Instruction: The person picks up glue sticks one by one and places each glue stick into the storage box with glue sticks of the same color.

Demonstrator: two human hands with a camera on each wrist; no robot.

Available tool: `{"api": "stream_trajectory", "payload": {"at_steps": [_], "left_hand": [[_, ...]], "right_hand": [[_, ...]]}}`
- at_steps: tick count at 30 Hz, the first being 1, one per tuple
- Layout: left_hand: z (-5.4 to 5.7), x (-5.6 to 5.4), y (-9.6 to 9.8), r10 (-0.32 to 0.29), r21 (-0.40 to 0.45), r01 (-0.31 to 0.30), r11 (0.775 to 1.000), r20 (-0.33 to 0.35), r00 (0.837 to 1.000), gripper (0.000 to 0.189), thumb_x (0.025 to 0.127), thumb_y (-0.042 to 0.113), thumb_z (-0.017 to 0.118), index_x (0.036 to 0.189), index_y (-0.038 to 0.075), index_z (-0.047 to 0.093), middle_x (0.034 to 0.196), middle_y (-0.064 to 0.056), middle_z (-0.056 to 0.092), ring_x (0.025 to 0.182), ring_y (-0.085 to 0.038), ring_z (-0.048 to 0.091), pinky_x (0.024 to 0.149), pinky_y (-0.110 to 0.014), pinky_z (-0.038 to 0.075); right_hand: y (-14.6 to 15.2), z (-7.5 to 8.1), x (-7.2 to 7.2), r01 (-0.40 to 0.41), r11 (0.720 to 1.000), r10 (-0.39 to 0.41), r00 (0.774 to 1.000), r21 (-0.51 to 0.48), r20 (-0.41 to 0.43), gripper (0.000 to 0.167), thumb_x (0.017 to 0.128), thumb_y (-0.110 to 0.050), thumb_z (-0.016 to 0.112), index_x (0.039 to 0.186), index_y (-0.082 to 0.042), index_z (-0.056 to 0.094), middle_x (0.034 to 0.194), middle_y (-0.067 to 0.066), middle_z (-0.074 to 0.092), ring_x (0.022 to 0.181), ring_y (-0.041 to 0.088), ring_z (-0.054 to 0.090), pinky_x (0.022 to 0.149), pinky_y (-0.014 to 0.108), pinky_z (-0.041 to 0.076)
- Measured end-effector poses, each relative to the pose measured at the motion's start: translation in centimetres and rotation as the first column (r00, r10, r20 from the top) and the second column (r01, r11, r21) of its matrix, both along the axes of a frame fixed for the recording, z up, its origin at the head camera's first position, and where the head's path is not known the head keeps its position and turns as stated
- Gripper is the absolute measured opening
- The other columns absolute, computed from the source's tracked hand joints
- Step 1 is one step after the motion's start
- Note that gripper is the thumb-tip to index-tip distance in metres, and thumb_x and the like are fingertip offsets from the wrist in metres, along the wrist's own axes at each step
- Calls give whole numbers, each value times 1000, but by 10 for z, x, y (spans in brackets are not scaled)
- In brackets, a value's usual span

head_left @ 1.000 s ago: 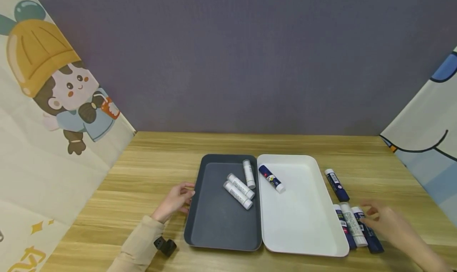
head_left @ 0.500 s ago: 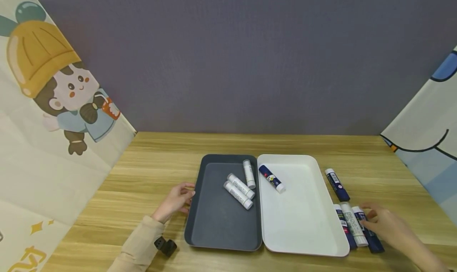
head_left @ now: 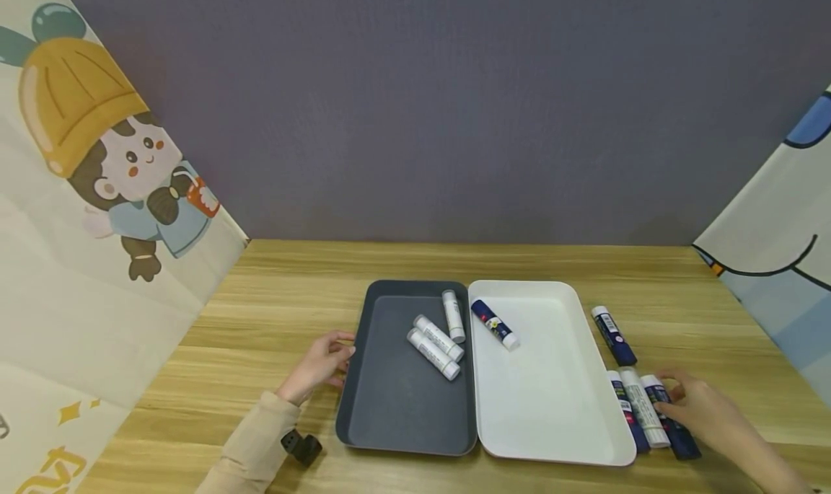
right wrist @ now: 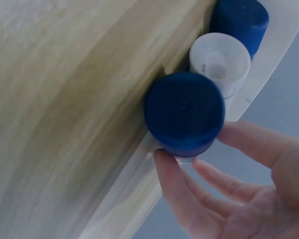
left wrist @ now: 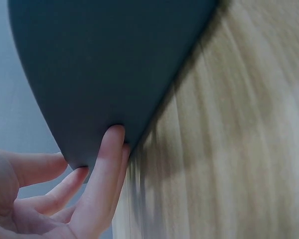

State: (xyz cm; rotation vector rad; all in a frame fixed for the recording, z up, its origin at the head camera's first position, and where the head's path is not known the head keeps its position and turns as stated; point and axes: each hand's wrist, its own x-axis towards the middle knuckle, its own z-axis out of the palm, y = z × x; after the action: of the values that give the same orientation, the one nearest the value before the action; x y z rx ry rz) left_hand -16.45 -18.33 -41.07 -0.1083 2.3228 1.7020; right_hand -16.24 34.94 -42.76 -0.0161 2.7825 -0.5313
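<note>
My right hand (head_left: pixel 704 409) pinches a navy blue glue stick (head_left: pixel 680 438) lying on the table. In the right wrist view its blue end (right wrist: pixel 184 112) sits between thumb and fingers. Directly beside it lie a white glue stick (head_left: pixel 644 409) and another navy one (head_left: pixel 630 415), against the white tray (head_left: pixel 552 447). A third navy glue stick (head_left: pixel 613 337) lies farther back. My left hand (head_left: pixel 318 364) touches the left wall of the dark grey tray (head_left: pixel 409 436) with its fingertips; the left wrist view shows fairly straight fingers (left wrist: pixel 102 174) on the outer wall.
Three white glue sticks (head_left: pixel 433 353) lie in the grey tray. One navy glue stick (head_left: pixel 495 324) lies in the white tray, which adjoins the grey one. A small black object (head_left: pixel 301 448) is at the left wrist. A dark grey panel (head_left: pixel 454 119) stands behind the wooden table (head_left: pixel 292 278).
My right hand has settled slightly closer around the outer navy glue stick, its fingers drawing in. The left hand, the trays and the other glue sticks stay where they were.
</note>
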Motion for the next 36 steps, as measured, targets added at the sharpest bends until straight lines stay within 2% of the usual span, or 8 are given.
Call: {"api": "stream_trajectory", "payload": {"at_steps": [9,19,30,36], "left_hand": [[1,1,0,5,5,-5,1000,6,1000,33,92,6,44,123,-6,41,95,-20,54,63,-19,55,50,-34,49],[2,1,0,6,-2,-6,1000,7,1000,33,92,7,44,123,-5,41,95,-20,54,63,-19,55,50,-34,49],[2,0,1,24,-16,-24,1000,8,1000,32,91,6,44,122,-6,42,91,-18,54,62,-18,55,48,-34,49],[2,-1,1,16,-5,-16,1000,9,1000,33,91,5,44,122,-8,41,90,-18,53,61,-16,54,49,-32,49]], "right_hand": [[-4,4,1,-1,1000,1,1000,-10,19,60,77,-23,67,112,15,39,80,19,59,72,29,57,58,43,45],[-2,4,-1,29,999,-28,998,-19,54,59,77,-21,66,113,16,37,80,20,58,72,26,56,58,41,45],[0,13,2,7,999,-7,1000,-38,-1,59,76,-20,67,112,16,38,79,19,60,71,27,57,58,43,44],[0,15,1,27,999,-27,1000,-35,10,59,76,-19,66,114,15,36,82,21,59,71,27,57,57,42,44]]}}
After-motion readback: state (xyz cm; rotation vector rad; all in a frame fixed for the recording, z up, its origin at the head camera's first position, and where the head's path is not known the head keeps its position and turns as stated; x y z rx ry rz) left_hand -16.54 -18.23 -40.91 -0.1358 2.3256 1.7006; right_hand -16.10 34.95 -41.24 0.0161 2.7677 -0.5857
